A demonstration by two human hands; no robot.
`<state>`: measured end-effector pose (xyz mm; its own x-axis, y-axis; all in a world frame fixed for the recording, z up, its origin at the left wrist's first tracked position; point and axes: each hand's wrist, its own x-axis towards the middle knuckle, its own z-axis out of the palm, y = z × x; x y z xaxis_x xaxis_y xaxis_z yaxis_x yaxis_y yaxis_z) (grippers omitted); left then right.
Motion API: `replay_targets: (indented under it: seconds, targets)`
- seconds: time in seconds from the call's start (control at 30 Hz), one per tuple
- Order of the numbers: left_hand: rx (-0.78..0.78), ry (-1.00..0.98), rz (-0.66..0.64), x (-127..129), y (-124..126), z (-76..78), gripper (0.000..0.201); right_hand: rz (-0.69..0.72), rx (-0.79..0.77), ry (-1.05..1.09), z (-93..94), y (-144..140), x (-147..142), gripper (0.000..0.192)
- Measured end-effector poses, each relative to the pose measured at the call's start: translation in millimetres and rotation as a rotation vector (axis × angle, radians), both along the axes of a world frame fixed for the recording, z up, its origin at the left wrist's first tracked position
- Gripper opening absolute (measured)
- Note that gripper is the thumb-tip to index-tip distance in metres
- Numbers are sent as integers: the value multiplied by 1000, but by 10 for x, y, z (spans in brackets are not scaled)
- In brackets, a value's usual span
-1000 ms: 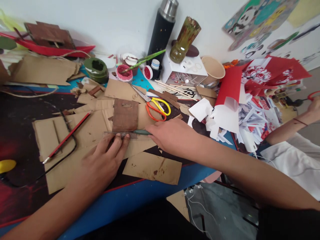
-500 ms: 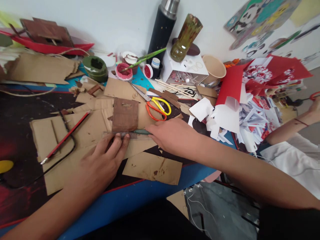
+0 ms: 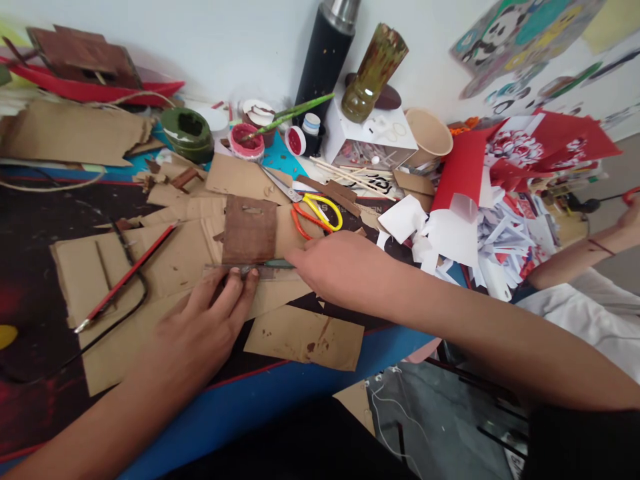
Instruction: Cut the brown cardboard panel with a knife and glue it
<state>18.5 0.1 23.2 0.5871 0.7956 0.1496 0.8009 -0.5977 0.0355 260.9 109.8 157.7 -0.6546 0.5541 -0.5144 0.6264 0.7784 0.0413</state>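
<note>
My left hand (image 3: 210,320) rests palm down, fingers stretched and slightly apart, their tips pressing on a clear ruler (image 3: 273,273). The ruler lies along the near edge of a square, brown-painted cardboard piece (image 3: 250,230) with a small slit near its top. My right hand (image 3: 330,263) is closed around a slim green-handled craft knife (image 3: 278,264). Its metal end reaches left to my left fingertips, and its blade edge is too small to make out. Bare cardboard (image 3: 267,293) lies beneath. Orange-and-yellow-handled scissors (image 3: 315,210) lie just beyond my right hand.
A red pencil (image 3: 127,277) and a black cord (image 3: 143,293) lie on cardboard at left. Paint pots (image 3: 187,137), a black flask (image 3: 325,60) and a white box (image 3: 367,137) stand behind. Paper scraps (image 3: 500,247) and another person's arm (image 3: 580,257) are at right.
My right hand has shifted slightly left along the ruler with the craft knife. My left hand stays in place on the ruler. The view has shifted a little.
</note>
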Motion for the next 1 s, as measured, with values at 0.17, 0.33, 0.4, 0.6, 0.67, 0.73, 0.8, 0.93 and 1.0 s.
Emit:
replay_targets:
  seconds: [0.17,0.33,0.4,0.6,0.67,0.73,0.8,0.93,1.0]
  targets:
    - [-74,-73,12,-22,11,-16,75,27,9,-29,115,-31,-103,31]
    - [-18,16,5,-5,12,15,70,43,3,-25,156,-18,-219,32]
    - [14,61,-2,6,14,23,65,36,-14,-32,169,0,-253,31]
    - [6,40,14,3,18,11,64,17,-1,4,196,10,-290,31]
    - [9,36,21,4,19,-3,64,18,-12,-4,178,-3,-260,30]
    - [5,27,26,12,19,-14,64,15,-14,-4,140,-20,-198,29]
    - [-3,11,29,21,17,-16,65,-2,15,30,97,-42,-116,29]
    - [38,38,8,34,11,10,63,-48,43,3,73,-82,5,26]
    - [63,62,2,38,13,25,62,-75,46,10,82,-94,21,25]
